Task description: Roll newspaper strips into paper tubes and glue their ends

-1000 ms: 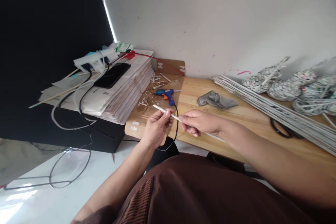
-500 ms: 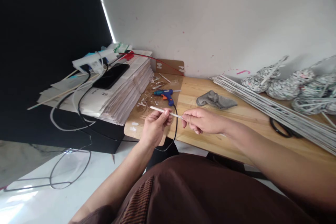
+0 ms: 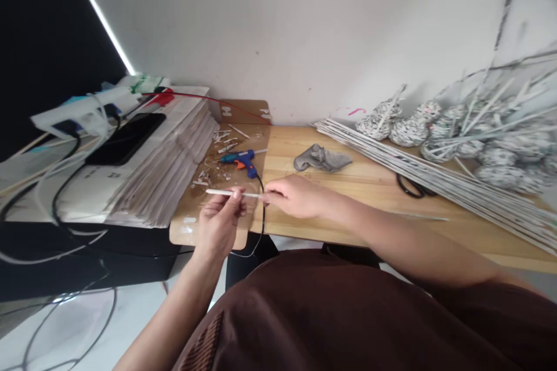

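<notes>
A thin white rolled-paper tube (image 3: pixel 221 192) lies level between my two hands above the front of the table. My left hand (image 3: pixel 219 219) is closed on it with the thumb on top, and the tube's tip sticks out to the left. Its other end is pinched in the fingers of my right hand (image 3: pixel 296 196). Just beyond my left hand, a blue glue gun (image 3: pixel 247 161) with an orange trigger rests on a brown board (image 3: pixel 180 236) strewn with paper scraps. A grey cloth (image 3: pixel 322 159) lies behind my right hand.
Left of the board stands a tall paper stack (image 3: pixel 174 165) bearing a black phone (image 3: pixel 127 138) and a white power strip (image 3: pixel 78 113) with cables. A bundle of long paper tubes (image 3: pixel 391 160) crosses the wooden table (image 3: pixel 282 153) at right, near wound paper bundles (image 3: pixel 409 131) and a black loop (image 3: pixel 408 185).
The view has swung right, so the scene sits further left and more wound paper bundles show. Both hands still hold the tube.
</notes>
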Action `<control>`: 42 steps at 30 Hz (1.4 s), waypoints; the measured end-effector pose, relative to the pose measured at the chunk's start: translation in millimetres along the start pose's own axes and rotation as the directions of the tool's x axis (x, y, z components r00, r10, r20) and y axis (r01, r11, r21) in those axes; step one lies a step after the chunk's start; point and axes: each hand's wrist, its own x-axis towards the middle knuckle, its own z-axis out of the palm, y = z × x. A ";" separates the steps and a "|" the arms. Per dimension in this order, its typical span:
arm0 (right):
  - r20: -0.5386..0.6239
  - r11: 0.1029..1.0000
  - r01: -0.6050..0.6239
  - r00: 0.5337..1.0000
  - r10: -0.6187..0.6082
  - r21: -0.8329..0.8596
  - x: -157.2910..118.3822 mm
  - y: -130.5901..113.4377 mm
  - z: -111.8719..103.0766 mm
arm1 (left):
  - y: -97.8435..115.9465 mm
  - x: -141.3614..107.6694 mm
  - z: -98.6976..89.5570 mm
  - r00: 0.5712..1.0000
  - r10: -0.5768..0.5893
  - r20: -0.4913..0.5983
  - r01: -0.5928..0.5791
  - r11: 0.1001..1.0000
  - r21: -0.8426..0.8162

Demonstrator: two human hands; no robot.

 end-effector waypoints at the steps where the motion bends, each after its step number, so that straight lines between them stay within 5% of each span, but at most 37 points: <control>1: -0.068 0.992 0.040 0.997 -0.048 -0.115 -1.7 -2.7 2.2 | -1.1 -0.4 0.6 1.000 -0.008 0.001 0.008 1.000 0.007; 4: -0.072 0.983 0.069 0.994 -0.082 -0.168 -2.8 -7.3 7.4 | -3.8 -2.8 4.3 0.999 -0.033 0.040 0.032 0.999 0.020; 7: 0.115 0.984 -0.018 0.993 -0.002 0.174 -0.4 0.0 5.5 | -4.6 -4.6 5.9 0.996 -0.028 0.081 0.026 0.999 0.029; 10: 0.330 0.863 -0.189 0.944 0.028 0.468 -1.1 10.1 0.4 | -4.7 -4.5 4.2 0.995 -0.016 0.099 0.014 1.000 0.023; 12: 0.289 0.885 -0.177 0.956 0.050 0.431 -4.5 10.4 -1.1 | -5.1 -4.0 3.3 0.996 -0.014 0.088 0.013 1.000 0.020; 15: 0.001 0.995 0.015 1.000 -0.015 0.099 -10.6 3.2 1.0 | -5.7 -4.0 4.5 0.997 -0.020 0.075 0.017 0.999 0.037; 17: -0.084 0.997 0.073 0.994 -0.073 -0.007 -11.7 0.5 3.0 | -5.3 -4.5 6.1 0.998 -0.021 0.064 0.019 1.000 0.022; 20: 0.103 0.975 -0.027 0.995 0.004 0.219 -8.1 5.6 1.1 | -3.2 -5.0 6.6 0.996 -0.017 0.086 0.017 1.000 -0.007; 23: 0.381 0.888 -0.214 0.923 0.048 0.407 -6.4 12.7 -7.1 | -0.8 -4.1 3.4 0.992 -0.011 0.129 0.015 1.000 -0.027; 25: 0.304 0.940 -0.162 0.950 0.067 0.300 -9.8 13.1 -11.9 | -0.3 -2.7 1.1 0.996 -0.005 0.093 0.010 0.998 -0.054; 27: 0.108 0.998 -0.022 0.994 0.015 0.067 -15.4 10.6 -12.9 | -1.2 -1.7 1.1 0.999 -0.013 0.038 0.015 0.998 -0.061; 30: -0.031 0.992 0.085 0.996 -0.088 -0.098 -22.0 7.9 -9.1 | -4.3 -1.9 6.2 0.999 -0.045 0.025 0.046 0.998 -0.046; 33: 0.027 0.998 -0.011 1.000 0.009 0.066 -23.7 10.9 -7.8 | -5.9 -1.8 11.7 0.997 -0.041 0.072 0.044 0.998 -0.048; 37: 0.263 0.894 -0.253 0.951 0.160 0.369 -24.6 18.9 -15.7 | -2.8 1.2 9.6 0.990 -0.020 0.142 0.024 0.999 -0.026; 42: 0.162 0.956 -0.197 0.973 0.164 0.216 -29.5 14.7 -18.5 | -4.0 1.0 8.2 0.990 -0.042 0.137 0.047 0.998 -0.031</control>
